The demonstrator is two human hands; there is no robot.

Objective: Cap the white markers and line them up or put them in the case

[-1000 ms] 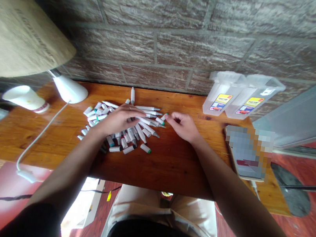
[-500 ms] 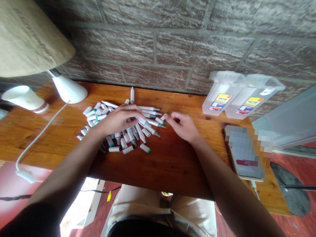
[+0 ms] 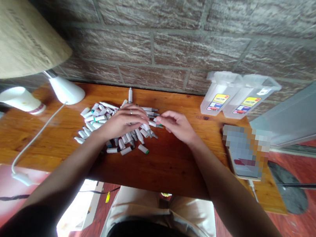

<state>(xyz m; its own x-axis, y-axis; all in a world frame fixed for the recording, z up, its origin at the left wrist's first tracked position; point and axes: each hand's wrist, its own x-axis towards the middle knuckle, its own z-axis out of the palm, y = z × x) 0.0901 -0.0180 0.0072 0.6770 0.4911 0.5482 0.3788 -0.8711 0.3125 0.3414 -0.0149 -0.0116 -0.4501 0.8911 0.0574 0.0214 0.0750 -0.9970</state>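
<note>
**At the tabletop's middle, two hands over a loose heap of markers**

Behind the far edge rises a grey stone-block wall (image 3: 172, 25). The wooden tabletop (image 3: 168, 167) runs below it, and a big beige rounded object (image 3: 16, 30) overhangs its left far corner. At the right far corner two clear plastic cases (image 3: 238, 95) stand upright side by side; what is inside them cannot be told. A flat device (image 3: 245, 151) lies by the right edge. Near the left edge are a white lamp head (image 3: 66, 90), its cord trailing over the near edge, and a white cup (image 3: 20, 98) on its side.

The left hand (image 3: 123, 121) lies palm down on the heap of markers (image 3: 98, 123), fingers bent over the barrels. Whether it grips any cannot be told. The right hand (image 3: 176, 126) pinches the end of one marker (image 3: 154, 124) at the heap's right side, close to the left fingertips.

As things lie, nearly all the pens sit loose and crossed in the heap, with nothing lined up. One lone marker (image 3: 130, 94) lies apart toward the far edge, and a short green-ended piece (image 3: 143, 149) sits just nearer than the heap.

Bare wood lies open along the near edge and between the right hand and the cases. The left side is crowded by the lamp, cord and cup.
</note>
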